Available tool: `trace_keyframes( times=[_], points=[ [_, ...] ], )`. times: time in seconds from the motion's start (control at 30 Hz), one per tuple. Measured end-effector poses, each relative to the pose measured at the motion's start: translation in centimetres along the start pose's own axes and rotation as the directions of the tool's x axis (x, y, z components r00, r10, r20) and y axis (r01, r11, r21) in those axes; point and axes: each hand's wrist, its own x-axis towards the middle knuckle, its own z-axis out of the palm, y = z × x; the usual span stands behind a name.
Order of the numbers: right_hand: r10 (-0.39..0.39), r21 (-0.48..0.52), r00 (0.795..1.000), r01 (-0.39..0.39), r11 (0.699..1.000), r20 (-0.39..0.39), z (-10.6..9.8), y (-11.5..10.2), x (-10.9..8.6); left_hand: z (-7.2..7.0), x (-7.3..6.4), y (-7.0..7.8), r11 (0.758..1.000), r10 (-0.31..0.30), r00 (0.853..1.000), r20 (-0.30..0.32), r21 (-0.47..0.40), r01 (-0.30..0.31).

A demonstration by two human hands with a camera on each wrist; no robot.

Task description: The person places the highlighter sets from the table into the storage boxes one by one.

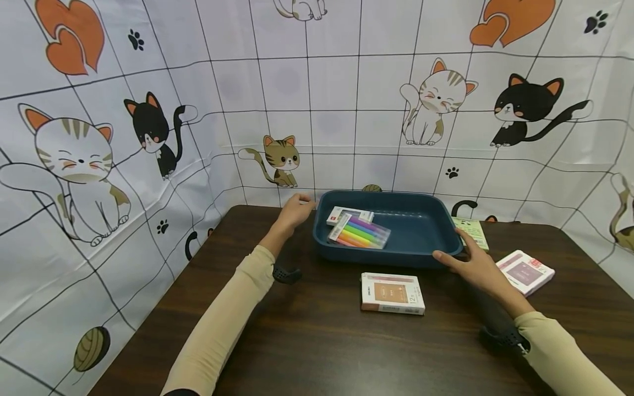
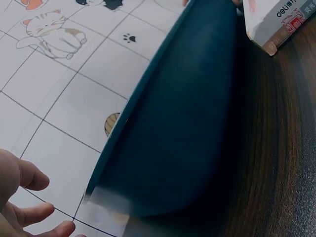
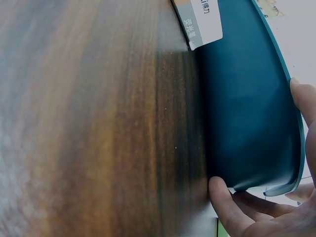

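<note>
A dark blue plastic tray (image 1: 411, 225) stands near the back of the table. Inside its left part lie a clear pack of coloured highlighters (image 1: 360, 231) and a small white packet (image 1: 349, 215). My left hand (image 1: 297, 210) is beside the tray's left end, its loosely bent fingers apart from the wall in the left wrist view. My right hand (image 1: 473, 263) holds the front right corner. In the right wrist view its thumb is at the lower edge and a finger is up at the rim, the others round the end.
A white and orange box (image 1: 392, 293) lies in front of the tray. A white and pink box (image 1: 525, 273) and a green packet (image 1: 471, 233) are to the right. Behind the brown table (image 1: 307, 341) hangs a sheet (image 1: 332, 132) printed with cats.
</note>
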Motion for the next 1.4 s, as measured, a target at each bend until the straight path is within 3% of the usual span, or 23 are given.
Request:
trace_keyframes(
  times=[0.37, 0.77, 0.87, 1.07, 1.23, 1.4],
  points=[
    [0.000, 0.021, 1.000, 0.000, 1.000, 0.010, 0.0, 0.2, 0.0, 0.1, -0.2, -0.2, 0.991, -0.079, 0.996, 0.048, -0.109, 0.084],
    [0.010, 0.008, 1.000, -0.010, 1.000, 0.008, 0.0, 0.1, 0.0, -0.2, -0.1, -0.7, 0.970, -0.096, 0.985, 0.145, -0.207, 0.125],
    [0.018, 0.008, 1.000, -0.018, 1.000, 0.011, -0.1, 0.0, 0.1, 0.0, 0.1, -0.9, 0.963, -0.120, 0.974, 0.193, -0.215, 0.162],
    [0.011, 0.003, 1.000, -0.011, 1.000, 0.009, -0.1, 0.1, 0.0, 0.5, 0.9, -1.4, 0.949, -0.167, 0.934, 0.316, -0.205, 0.239],
    [0.009, 0.011, 1.000, -0.009, 1.000, 0.010, -0.1, 0.1, 0.0, 0.8, 1.1, -1.5, 0.942, -0.159, 0.913, 0.376, -0.218, 0.254],
    [0.014, 0.017, 1.000, -0.014, 1.000, 0.011, 0.0, 0.0, 0.0, 0.8, 1.0, -1.5, 0.936, -0.137, 0.901, 0.412, -0.245, 0.254]
  ],
)
